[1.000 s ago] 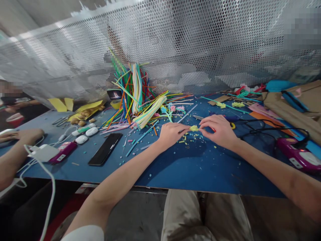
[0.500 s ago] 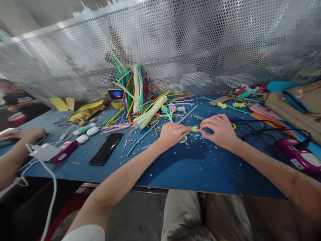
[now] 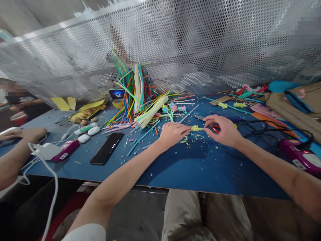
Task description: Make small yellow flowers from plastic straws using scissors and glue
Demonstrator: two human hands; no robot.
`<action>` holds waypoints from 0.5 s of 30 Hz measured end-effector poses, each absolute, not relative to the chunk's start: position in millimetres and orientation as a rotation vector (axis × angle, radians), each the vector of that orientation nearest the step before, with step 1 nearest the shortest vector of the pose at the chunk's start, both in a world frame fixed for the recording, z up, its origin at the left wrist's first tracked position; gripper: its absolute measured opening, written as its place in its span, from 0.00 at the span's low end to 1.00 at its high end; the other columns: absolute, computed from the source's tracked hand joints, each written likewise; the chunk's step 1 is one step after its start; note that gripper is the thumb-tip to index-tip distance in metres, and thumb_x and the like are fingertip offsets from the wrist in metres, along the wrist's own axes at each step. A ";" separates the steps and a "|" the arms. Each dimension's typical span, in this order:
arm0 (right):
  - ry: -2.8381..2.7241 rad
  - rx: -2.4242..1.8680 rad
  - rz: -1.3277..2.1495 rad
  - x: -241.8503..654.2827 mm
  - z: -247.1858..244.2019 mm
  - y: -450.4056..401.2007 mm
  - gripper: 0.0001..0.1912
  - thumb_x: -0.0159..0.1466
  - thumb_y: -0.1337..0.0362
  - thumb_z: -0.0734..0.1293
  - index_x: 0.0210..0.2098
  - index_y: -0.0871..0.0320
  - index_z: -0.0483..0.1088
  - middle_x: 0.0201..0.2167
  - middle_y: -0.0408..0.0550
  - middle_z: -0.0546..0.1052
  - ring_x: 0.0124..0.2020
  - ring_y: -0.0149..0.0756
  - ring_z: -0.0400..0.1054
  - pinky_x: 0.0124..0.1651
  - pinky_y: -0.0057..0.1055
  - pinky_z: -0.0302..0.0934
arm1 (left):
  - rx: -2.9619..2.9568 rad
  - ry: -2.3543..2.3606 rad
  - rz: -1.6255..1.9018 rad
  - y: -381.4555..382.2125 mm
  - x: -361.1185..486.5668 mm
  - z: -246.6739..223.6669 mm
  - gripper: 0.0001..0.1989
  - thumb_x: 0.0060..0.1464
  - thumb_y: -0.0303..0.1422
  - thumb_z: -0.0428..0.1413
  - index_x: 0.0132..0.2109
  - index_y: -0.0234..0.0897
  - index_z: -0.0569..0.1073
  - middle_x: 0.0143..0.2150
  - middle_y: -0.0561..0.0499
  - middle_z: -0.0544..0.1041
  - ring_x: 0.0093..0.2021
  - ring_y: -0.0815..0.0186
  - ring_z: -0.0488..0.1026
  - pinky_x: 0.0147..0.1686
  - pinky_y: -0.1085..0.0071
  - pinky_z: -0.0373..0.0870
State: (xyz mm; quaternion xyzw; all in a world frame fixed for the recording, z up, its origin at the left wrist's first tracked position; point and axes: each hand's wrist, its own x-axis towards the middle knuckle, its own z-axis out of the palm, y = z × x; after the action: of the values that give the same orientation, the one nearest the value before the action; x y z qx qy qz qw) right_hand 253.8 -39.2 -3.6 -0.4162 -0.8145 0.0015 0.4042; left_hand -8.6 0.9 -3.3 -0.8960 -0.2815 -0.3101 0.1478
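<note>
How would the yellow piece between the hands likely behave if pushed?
The yellow piece is probably light, being small and pinched by the left hand. It likely bends, looking soft and fuzzy. Its uneven, lobed outline suggests little rolling.

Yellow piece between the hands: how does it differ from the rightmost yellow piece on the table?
The held yellow piece is pinched between the left hand and right hand; the lying yellow piece is touched by neither. The held yellow piece is nearer the camera; the lying yellow piece is farther back on the table. Both have uneven outlines.
</note>
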 end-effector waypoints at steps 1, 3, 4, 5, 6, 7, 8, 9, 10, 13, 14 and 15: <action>-2.061 -1.040 0.025 254.6 -4.9 -38.2 0.12 0.65 0.62 0.67 0.48 0.51 0.70 0.39 0.45 0.81 0.37 0.40 0.76 0.45 0.41 0.67 | -2.574 -0.808 -0.892 0.7 -8.3 -3.3 0.15 0.68 0.42 0.53 0.44 0.45 0.84 0.38 0.51 0.85 0.35 0.68 0.81 0.34 0.71 0.68; -2.061 -1.024 0.033 254.8 -6.9 -37.0 0.10 0.66 0.64 0.66 0.48 0.51 0.70 0.41 0.45 0.82 0.40 0.41 0.77 0.47 0.40 0.68 | -2.569 -0.802 -0.899 0.6 -7.9 -3.5 0.15 0.68 0.42 0.54 0.44 0.45 0.84 0.37 0.51 0.85 0.35 0.67 0.82 0.33 0.72 0.68; -2.058 -1.023 0.033 254.5 -7.4 -37.0 0.10 0.66 0.65 0.65 0.47 0.51 0.70 0.41 0.45 0.82 0.40 0.40 0.77 0.48 0.40 0.68 | -2.568 -0.800 -0.903 0.6 -7.8 -3.7 0.14 0.68 0.42 0.54 0.44 0.46 0.84 0.37 0.52 0.85 0.35 0.68 0.82 0.33 0.72 0.67; -2.060 -1.023 0.042 254.0 -7.5 -37.3 0.11 0.66 0.65 0.66 0.48 0.51 0.69 0.40 0.44 0.82 0.40 0.40 0.77 0.48 0.40 0.68 | -2.568 -0.800 -0.907 0.7 -7.8 -3.9 0.14 0.68 0.42 0.54 0.44 0.46 0.84 0.37 0.52 0.85 0.35 0.68 0.81 0.32 0.72 0.67; -2.067 -1.025 0.061 253.6 -7.3 -37.9 0.12 0.66 0.64 0.66 0.49 0.51 0.69 0.40 0.44 0.82 0.39 0.39 0.77 0.48 0.40 0.68 | -2.569 -0.801 -0.911 0.8 -7.8 -4.2 0.14 0.68 0.42 0.54 0.44 0.46 0.84 0.37 0.52 0.85 0.35 0.68 0.81 0.32 0.72 0.67; -2.077 -1.028 0.081 253.2 -6.9 -38.6 0.13 0.66 0.64 0.66 0.50 0.51 0.69 0.39 0.44 0.82 0.39 0.39 0.76 0.48 0.39 0.68 | -2.570 -0.801 -0.913 1.0 -7.8 -4.5 0.14 0.68 0.42 0.54 0.44 0.46 0.84 0.38 0.52 0.85 0.35 0.68 0.81 0.32 0.72 0.67; -2.084 -1.033 0.097 253.1 -6.5 -39.2 0.14 0.66 0.64 0.67 0.51 0.51 0.68 0.40 0.44 0.82 0.38 0.38 0.76 0.47 0.39 0.68 | -2.571 -0.800 -0.917 1.2 -7.8 -4.8 0.14 0.68 0.42 0.54 0.44 0.45 0.84 0.38 0.52 0.85 0.35 0.68 0.82 0.32 0.72 0.67; -2.090 -1.041 0.107 253.1 -6.1 -39.6 0.14 0.66 0.64 0.67 0.51 0.51 0.68 0.41 0.44 0.82 0.37 0.38 0.76 0.46 0.38 0.69 | -2.568 -0.797 -0.923 1.5 -7.7 -5.1 0.14 0.68 0.42 0.54 0.44 0.45 0.84 0.37 0.51 0.85 0.35 0.68 0.82 0.32 0.72 0.67; -2.093 -1.050 0.107 253.2 -5.8 -39.7 0.13 0.66 0.63 0.67 0.50 0.52 0.69 0.42 0.45 0.82 0.37 0.37 0.76 0.46 0.38 0.69 | -2.561 -0.791 -0.933 1.8 -7.6 -5.4 0.14 0.68 0.42 0.54 0.44 0.45 0.84 0.37 0.51 0.85 0.35 0.68 0.82 0.32 0.72 0.67; -2.079 -1.072 0.067 253.8 -6.2 -38.4 0.09 0.66 0.64 0.66 0.46 0.52 0.71 0.46 0.46 0.82 0.38 0.38 0.77 0.46 0.38 0.69 | -2.534 -0.767 -0.963 2.6 -7.2 -6.0 0.13 0.67 0.42 0.55 0.43 0.45 0.84 0.36 0.53 0.85 0.34 0.68 0.82 0.31 0.71 0.66; -2.074 -1.074 0.059 254.0 -6.5 -37.8 0.09 0.65 0.65 0.66 0.46 0.52 0.71 0.45 0.46 0.82 0.39 0.38 0.77 0.47 0.38 0.69 | -2.530 -0.760 -0.966 2.8 -7.0 -6.1 0.13 0.67 0.42 0.56 0.42 0.45 0.84 0.36 0.53 0.85 0.34 0.68 0.82 0.31 0.71 0.66; -2.070 -1.075 0.058 254.1 -6.9 -37.3 0.09 0.65 0.65 0.66 0.46 0.52 0.71 0.44 0.45 0.82 0.39 0.38 0.77 0.47 0.38 0.69 | -2.528 -0.756 -0.967 3.0 -6.9 -6.1 0.13 0.67 0.42 0.56 0.42 0.45 0.84 0.36 0.54 0.85 0.34 0.69 0.82 0.31 0.71 0.66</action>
State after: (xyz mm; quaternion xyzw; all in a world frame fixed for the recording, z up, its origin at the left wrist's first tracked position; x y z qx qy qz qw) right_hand 254.1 -37.3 -6.9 -0.4237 -0.8156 0.0229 0.3934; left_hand -6.9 3.0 -6.1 -0.8873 -0.2654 -0.3393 0.1649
